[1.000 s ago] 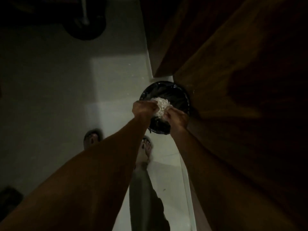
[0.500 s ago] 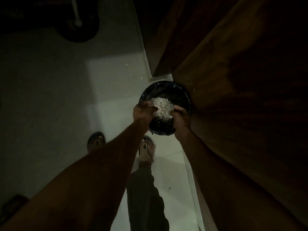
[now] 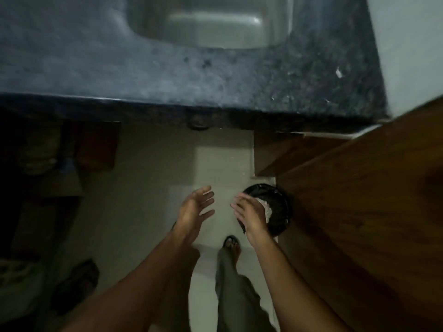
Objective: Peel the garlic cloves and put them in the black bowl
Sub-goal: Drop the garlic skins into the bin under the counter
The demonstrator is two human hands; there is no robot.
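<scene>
A round black container [image 3: 279, 212] lined with black plastic stands on the floor against the wooden cabinet. A pale heap of garlic skins [image 3: 266, 207] lies inside it. My right hand [image 3: 249, 215] hovers over the container's left rim with relaxed fingers and holds nothing. My left hand [image 3: 197, 207] is further left over the bare floor, fingers spread and empty. No garlic cloves can be seen.
A dark speckled countertop [image 3: 215, 75] with a steel sink [image 3: 215, 20] runs across the top. The wooden cabinet [image 3: 359, 212] fills the right side. My sandalled foot [image 3: 231, 244] is below the container. A dark sandal [image 3: 76, 281] lies at the lower left.
Both hands held a clump of pale skins over the black container; now the clump lies inside it and the hands are apart and empty. The view has tilted up to the countertop.
</scene>
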